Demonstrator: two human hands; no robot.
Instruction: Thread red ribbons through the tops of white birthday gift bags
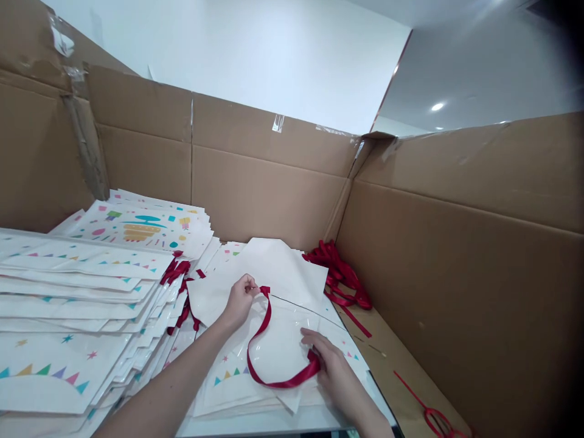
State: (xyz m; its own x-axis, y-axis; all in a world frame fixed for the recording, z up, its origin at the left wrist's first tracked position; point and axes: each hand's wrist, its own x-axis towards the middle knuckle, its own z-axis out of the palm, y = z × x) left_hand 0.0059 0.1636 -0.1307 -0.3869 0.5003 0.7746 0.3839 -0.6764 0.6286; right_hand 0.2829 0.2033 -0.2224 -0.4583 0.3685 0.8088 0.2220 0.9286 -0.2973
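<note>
A dark red ribbon (261, 337) hangs in a loose loop over white printed sheets or flat bags. My left hand (241, 299) pinches its upper end between thumb and fingertips, close to a slit or edge line across the white sheet (278, 267). Lower right, my right hand (329, 362) is closed round the ribbon's other end, its index finger partly stretched along the sheet. Part of the ribbon is hidden under the right fingers. Beneath lies a clear-looking, glossy layer and a print of coloured pennants (232, 374).
Tall stacks of printed white bags (68, 292) with red ribbon pieces (176, 271) stand at left. A heap of red ribbon (337, 274) lies at the back right. Red-handled scissors (438, 420) rest lower right. Cardboard walls (269, 176) enclose the workspace.
</note>
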